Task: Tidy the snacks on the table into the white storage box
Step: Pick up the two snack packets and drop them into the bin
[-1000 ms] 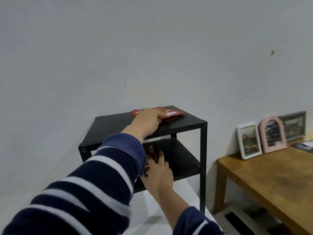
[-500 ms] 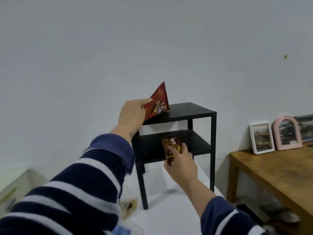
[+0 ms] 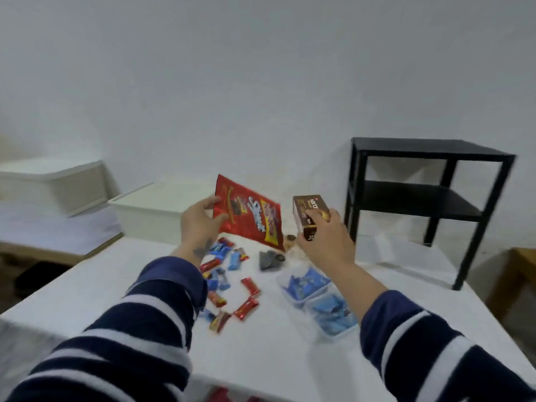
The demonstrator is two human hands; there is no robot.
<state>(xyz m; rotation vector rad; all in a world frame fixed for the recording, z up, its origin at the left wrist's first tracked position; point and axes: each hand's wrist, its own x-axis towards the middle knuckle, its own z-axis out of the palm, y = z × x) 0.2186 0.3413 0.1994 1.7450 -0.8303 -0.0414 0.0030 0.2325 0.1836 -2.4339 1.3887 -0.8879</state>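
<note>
Head view: nearest, two navy-and-white striped sleeves (image 3: 150, 323) reach over the smooth white table (image 3: 261, 358), where small glossy red and blue candy wrappers (image 3: 229, 282) lie scattered beside two clear plastic trays (image 3: 319, 297) of blue packets. Above them the left hand (image 3: 200, 224) pinches a crinkly red foil snack bag (image 3: 249, 217) by its edge, and the right hand (image 3: 324, 242) grips a small brown cardboard biscuit box (image 3: 309, 216) — both held off the table. Beyond stand the rectangular white storage box (image 3: 150, 216) at the table's far left edge and a black two-shelf metal rack (image 3: 420, 195) at far right.
</note>
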